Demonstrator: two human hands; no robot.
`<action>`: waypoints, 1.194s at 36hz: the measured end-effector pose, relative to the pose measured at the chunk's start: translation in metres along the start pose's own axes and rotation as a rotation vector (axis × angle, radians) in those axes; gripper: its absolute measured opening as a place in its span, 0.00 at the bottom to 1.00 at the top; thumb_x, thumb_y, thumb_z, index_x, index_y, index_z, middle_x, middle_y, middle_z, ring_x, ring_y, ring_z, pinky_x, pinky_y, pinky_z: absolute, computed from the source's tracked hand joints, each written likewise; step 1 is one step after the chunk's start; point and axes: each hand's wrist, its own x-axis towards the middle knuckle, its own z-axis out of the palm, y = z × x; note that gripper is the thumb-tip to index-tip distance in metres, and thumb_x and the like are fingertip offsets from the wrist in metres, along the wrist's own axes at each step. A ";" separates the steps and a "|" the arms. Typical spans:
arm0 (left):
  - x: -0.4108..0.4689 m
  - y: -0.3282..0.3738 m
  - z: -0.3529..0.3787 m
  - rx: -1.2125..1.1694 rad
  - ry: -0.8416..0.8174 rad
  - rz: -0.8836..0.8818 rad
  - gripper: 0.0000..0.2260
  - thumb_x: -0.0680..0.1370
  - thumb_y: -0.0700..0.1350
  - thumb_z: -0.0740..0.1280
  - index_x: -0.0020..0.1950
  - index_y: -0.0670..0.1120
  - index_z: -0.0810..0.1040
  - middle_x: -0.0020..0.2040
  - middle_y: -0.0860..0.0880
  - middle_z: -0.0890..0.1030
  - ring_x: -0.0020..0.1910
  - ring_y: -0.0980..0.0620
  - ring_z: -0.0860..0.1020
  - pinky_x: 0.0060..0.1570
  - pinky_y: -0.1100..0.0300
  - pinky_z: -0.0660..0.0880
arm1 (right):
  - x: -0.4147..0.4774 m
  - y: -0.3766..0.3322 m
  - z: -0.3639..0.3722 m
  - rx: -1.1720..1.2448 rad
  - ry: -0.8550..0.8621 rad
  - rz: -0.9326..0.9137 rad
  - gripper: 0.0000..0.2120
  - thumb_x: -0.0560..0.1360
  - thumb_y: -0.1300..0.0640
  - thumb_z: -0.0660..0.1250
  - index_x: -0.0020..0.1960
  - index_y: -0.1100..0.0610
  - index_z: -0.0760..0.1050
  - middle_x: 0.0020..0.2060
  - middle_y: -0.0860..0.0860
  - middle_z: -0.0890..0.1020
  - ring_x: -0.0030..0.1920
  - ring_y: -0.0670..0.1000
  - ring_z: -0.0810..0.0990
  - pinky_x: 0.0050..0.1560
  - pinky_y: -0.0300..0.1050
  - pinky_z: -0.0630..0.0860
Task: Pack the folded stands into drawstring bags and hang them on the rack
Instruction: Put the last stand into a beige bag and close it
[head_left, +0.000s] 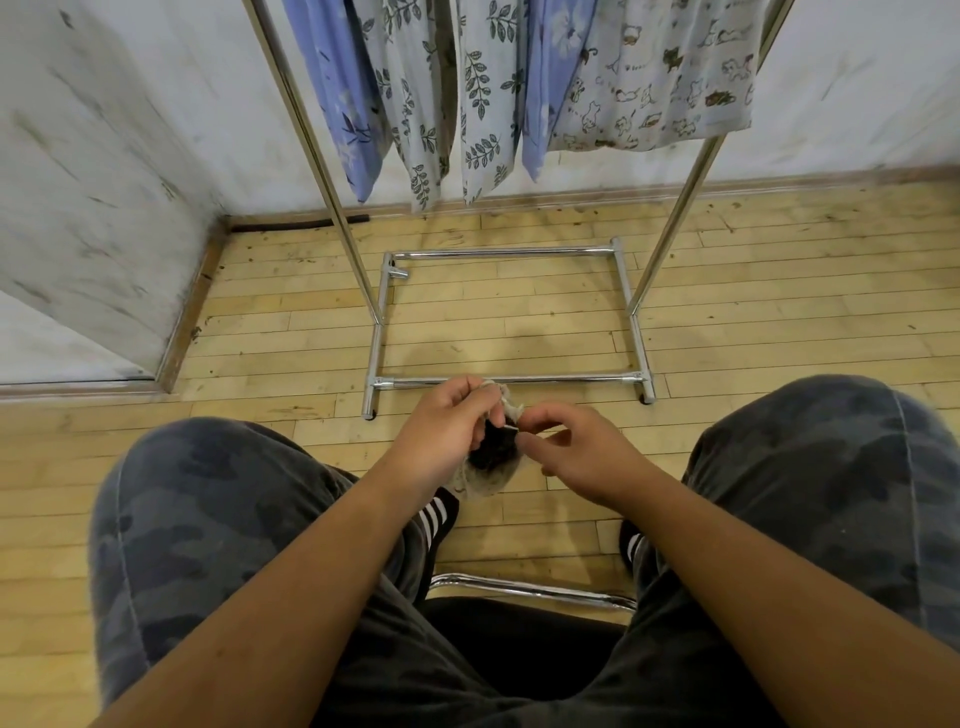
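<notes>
– Left hand (447, 431) was found gripping the mouth of the drawstring bag (485, 480), fingers curled round the gathered cloth. And the other?
– Right hand (576, 452) pinched the opposite edge of the mouth between thumb and fingertips. The bag was held in the air just in front of the rack (332, 208), short of its near base bar, and not yet hung.
– Contents?
– A dark folded stand (493, 447) sat inside, its top showing at the open mouth. Whether the cord was in either grip could not be told.
– Risks noted?
– In my judgement, two. The mouth was not drawn shut, so tipping the bag on the way up to the rack could let the stand slide out. Also, printed cloths (483, 104) hung thick across the rack; the loop could snag on them or find no free rail.
– Surface and room?
– Pale wooden floor (779, 312) under the rack, scuffed in places; stained white wall (156, 130) behind the rack, a corner to its left. A chrome bar (530, 587), likely of the seat, showed on the near side, well apart from the rack.
</notes>
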 end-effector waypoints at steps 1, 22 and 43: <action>0.000 -0.001 0.000 -0.003 -0.011 0.010 0.14 0.84 0.48 0.63 0.40 0.46 0.78 0.32 0.56 0.76 0.34 0.55 0.71 0.42 0.60 0.69 | 0.000 0.000 0.000 0.000 -0.011 -0.009 0.05 0.80 0.53 0.71 0.55 0.48 0.82 0.52 0.44 0.84 0.49 0.47 0.84 0.52 0.47 0.83; 0.000 -0.002 0.006 0.048 0.000 0.065 0.04 0.80 0.45 0.71 0.50 0.46 0.85 0.47 0.44 0.86 0.37 0.61 0.77 0.40 0.69 0.75 | -0.006 -0.012 -0.007 0.031 0.054 0.074 0.07 0.81 0.54 0.69 0.48 0.57 0.83 0.42 0.50 0.84 0.42 0.57 0.84 0.40 0.52 0.83; 0.004 -0.011 0.010 0.148 -0.075 0.045 0.06 0.81 0.49 0.70 0.54 0.55 0.86 0.45 0.58 0.86 0.45 0.61 0.83 0.45 0.67 0.75 | -0.015 -0.020 -0.002 0.039 -0.003 -0.116 0.17 0.84 0.61 0.63 0.68 0.45 0.80 0.58 0.52 0.75 0.55 0.46 0.78 0.50 0.28 0.74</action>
